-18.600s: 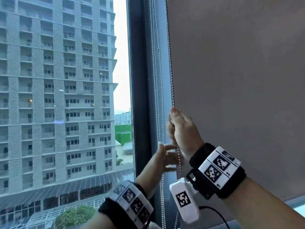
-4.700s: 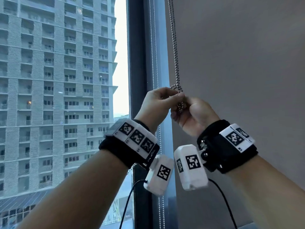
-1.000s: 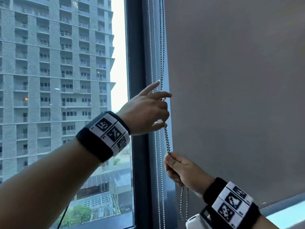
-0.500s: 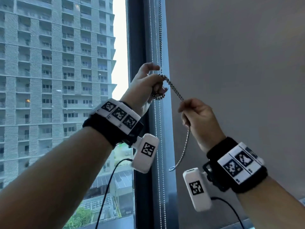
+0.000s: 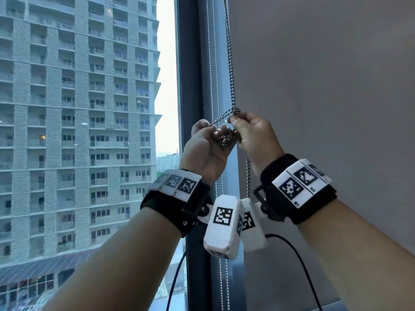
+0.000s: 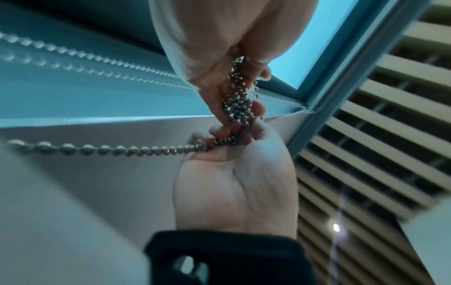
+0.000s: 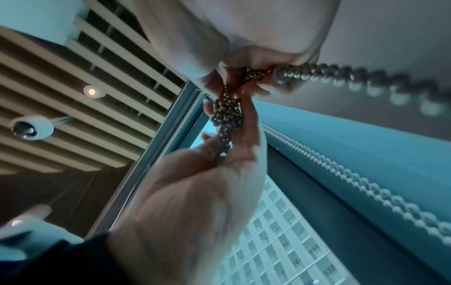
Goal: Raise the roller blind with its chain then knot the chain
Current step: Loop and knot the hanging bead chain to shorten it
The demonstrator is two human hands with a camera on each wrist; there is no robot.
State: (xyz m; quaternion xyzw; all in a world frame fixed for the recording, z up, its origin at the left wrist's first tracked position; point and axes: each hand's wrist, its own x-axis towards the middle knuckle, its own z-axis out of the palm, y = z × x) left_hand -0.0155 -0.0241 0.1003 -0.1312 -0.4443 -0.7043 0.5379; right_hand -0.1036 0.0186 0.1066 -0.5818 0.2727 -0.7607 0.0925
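Observation:
The metal bead chain (image 5: 231,75) hangs down in front of the grey roller blind (image 5: 325,108), at its left edge. At chest height it crosses into a small loop above a bunched clump of beads (image 5: 226,138). My left hand (image 5: 208,135) grips the clump from the left, fingers curled round it. My right hand (image 5: 242,124) pinches the chain at the crossing from the right. A length of chain (image 5: 247,176) hangs down below the right hand. In the left wrist view the clump (image 6: 238,105) sits between both hands' fingertips; in the right wrist view the clump (image 7: 227,115) lies in the left hand's fingers.
A dark window frame (image 5: 190,86) stands just left of the hands, with a second thin pair of bead chains (image 5: 213,63) along it. A tall building (image 5: 78,108) is beyond the glass. Wrist camera boxes (image 5: 222,225) and cables hang under both wrists.
The hands were apart with the chain stretched between them; now the right hand has moved up and left to meet the left, and the chain is bunched between them.

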